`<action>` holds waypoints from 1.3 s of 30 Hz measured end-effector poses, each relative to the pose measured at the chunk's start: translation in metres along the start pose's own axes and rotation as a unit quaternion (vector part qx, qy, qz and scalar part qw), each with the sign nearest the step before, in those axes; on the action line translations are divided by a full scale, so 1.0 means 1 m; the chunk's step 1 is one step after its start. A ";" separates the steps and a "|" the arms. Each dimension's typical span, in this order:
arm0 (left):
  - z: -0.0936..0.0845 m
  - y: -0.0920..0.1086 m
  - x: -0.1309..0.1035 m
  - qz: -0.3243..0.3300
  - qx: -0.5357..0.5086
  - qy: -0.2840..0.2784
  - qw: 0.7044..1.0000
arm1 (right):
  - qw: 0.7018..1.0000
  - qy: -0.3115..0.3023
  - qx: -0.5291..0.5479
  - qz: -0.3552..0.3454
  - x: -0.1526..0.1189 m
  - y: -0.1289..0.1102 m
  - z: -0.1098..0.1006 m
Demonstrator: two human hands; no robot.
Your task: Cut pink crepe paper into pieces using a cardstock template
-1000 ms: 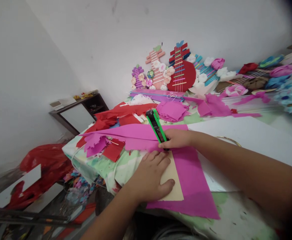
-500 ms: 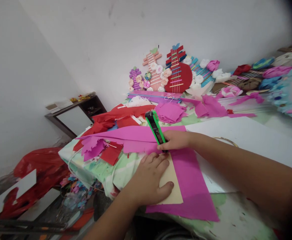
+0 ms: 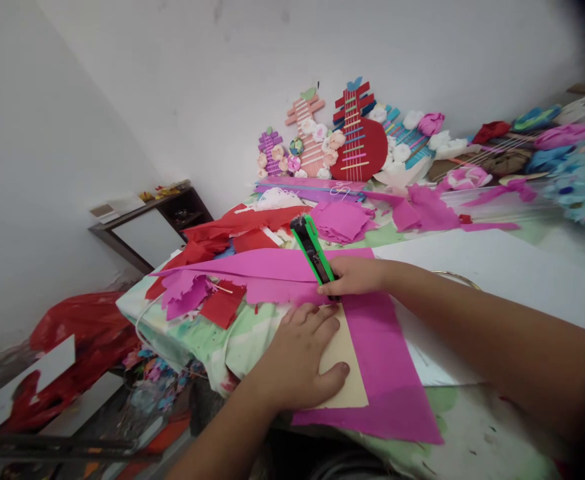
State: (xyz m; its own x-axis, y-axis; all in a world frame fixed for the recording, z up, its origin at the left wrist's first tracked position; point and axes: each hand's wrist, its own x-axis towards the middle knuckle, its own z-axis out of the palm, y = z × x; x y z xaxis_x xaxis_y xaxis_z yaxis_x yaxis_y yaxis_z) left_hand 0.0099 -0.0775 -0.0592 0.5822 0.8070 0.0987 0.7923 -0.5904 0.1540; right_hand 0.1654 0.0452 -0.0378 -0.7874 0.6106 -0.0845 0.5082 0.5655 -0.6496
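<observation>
My left hand (image 3: 305, 357) lies flat with its fingers spread on a cream piece of card (image 3: 347, 380), pressing it onto a magenta sheet (image 3: 389, 373). In my right hand (image 3: 355, 275) is a green and black utility knife (image 3: 312, 247), tilted with its upper end leaning away to the left. Its lower end meets the magenta sheet at the far edge of the card, just beyond my left fingertips. My fist hides the knife's tip in part, so the blade is not visible. Part of the magenta sheet extends leftward past the knife.
A white board (image 3: 477, 320) lies under my right forearm, with a gold ring (image 3: 457, 277) on it. Red cloth scraps (image 3: 222, 303) and a pink stack (image 3: 342, 220) sit farther back. Decorated instrument-shaped crafts (image 3: 359, 150) lean on the wall. A low cabinet (image 3: 152, 227) stands left.
The knife and my right hand have shifted very slightly along the card's far edge. My left hand stays in place on the card. The camera view has moved a little.
</observation>
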 end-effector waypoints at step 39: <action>0.004 -0.004 -0.003 0.025 -0.007 0.000 1.000 | 0.908 0.354 0.119 0.190 -0.037 -0.028 0.007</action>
State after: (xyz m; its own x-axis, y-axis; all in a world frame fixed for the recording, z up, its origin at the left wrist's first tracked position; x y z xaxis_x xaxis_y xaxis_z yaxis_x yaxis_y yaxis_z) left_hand 0.0053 -0.0776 -0.0644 0.6212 0.7764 0.1063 0.7594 -0.6299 0.1627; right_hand 0.1782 0.0029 -0.0217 -0.1055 0.9878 0.1148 0.5397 0.1539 -0.8277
